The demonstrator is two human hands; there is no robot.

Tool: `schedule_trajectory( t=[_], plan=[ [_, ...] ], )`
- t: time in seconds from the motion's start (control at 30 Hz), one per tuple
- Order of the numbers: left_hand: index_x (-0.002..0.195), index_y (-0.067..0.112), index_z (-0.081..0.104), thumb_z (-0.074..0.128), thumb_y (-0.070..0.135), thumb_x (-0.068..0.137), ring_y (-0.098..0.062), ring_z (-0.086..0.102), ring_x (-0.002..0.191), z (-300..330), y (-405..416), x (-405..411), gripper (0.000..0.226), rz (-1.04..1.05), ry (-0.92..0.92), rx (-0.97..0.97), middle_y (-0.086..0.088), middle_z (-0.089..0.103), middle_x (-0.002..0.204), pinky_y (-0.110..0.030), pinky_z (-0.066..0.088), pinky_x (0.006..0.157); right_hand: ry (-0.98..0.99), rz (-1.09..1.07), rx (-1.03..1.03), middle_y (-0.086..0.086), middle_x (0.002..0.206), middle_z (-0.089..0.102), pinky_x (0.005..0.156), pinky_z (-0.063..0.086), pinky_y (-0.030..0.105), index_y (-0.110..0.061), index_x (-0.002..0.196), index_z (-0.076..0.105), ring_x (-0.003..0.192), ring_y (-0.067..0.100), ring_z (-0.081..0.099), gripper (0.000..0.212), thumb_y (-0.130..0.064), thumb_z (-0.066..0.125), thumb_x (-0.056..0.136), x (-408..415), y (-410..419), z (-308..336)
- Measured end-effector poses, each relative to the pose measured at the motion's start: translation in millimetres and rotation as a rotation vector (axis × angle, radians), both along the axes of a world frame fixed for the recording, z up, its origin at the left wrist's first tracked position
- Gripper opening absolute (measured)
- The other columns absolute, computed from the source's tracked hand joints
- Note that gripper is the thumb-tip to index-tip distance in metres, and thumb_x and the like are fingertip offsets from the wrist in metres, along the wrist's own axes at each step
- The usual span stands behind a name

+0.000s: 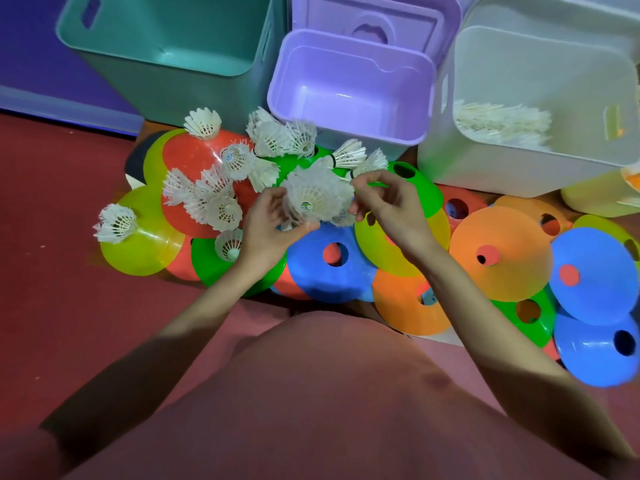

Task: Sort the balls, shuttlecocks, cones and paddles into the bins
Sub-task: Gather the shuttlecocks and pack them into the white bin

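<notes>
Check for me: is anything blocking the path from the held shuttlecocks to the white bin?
Nothing visible does. Both hands hold the shuttlecock bunch above the cones; the white bin, up and to the right, is open-topped, with shuttlecocks already inside.

You are working on the floor of an indoor sports or activity room, not at a bench. Under your forearms lies a dark red floor (59, 209) with a court-like surface. Beyond your left hand (268, 230), a purple wall (31, 53) meets the floor at a paler skirting strip. Flat training cones (498, 251) in several colours lie scattered around and to the right of your right hand (389, 206), with feather shuttlecocks (207, 199) strewn just left of your left hand. Ahead of both hands stand plastic storage bins: a teal bin (166, 39), a lilac bin (349, 88) and a white bin (540, 98).
</notes>
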State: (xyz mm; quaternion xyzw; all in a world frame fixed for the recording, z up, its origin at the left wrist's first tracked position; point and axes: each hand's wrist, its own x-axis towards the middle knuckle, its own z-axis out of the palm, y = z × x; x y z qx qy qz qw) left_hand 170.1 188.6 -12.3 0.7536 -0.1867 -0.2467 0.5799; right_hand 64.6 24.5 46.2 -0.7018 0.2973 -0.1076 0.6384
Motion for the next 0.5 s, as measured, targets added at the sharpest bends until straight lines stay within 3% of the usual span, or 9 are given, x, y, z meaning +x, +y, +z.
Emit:
schedule_trajectory(
  t=[0.1,0.23,0.33,0.5],
  plan=[
    [0.109,0.008,0.049,0.084,0.0,0.064,-0.001,0.064,0.094,0,3,4,0.057,0.055,0.032,-0.004,0.001,0.063,0.106,-0.016,0.05,0.084,0.079,-0.022,-0.242,0.009,0.07,0.065,0.055,0.045,0.026,-0.005,0.098,0.058,0.06,0.017,0.059,0.014,-0.018,0.055,0.094,6,-10,-25],
    [0.11,0.008,0.049,0.083,-0.002,0.065,-0.009,0.064,0.097,-2,5,4,0.058,0.067,0.025,-0.025,-0.006,0.064,0.108,-0.019,0.051,0.085,0.306,0.354,-0.754,0.01,0.098,0.052,0.085,0.042,0.031,-0.008,0.108,0.065,0.098,0.026,0.049,0.041,-0.034,0.074,0.078,5,-13,-61],
    [0.112,0.005,0.05,0.083,-0.001,0.064,-0.011,0.064,0.097,-3,4,3,0.058,0.071,0.025,-0.023,-0.008,0.064,0.109,-0.019,0.051,0.085,0.391,0.496,-0.883,0.012,0.106,0.044,0.084,0.044,0.035,-0.003,0.102,0.068,0.104,0.028,0.042,0.048,-0.039,0.078,0.072,9,-6,-72],
    [0.108,0.007,0.05,0.083,-0.002,0.065,0.002,0.063,0.091,-2,3,2,0.056,0.045,0.011,-0.006,0.001,0.063,0.103,-0.016,0.05,0.082,0.277,0.471,-0.968,0.016,0.098,0.052,0.067,0.049,0.043,0.001,0.077,0.069,0.093,0.034,0.049,0.009,-0.007,0.067,0.075,9,-6,-82]
  ],
)
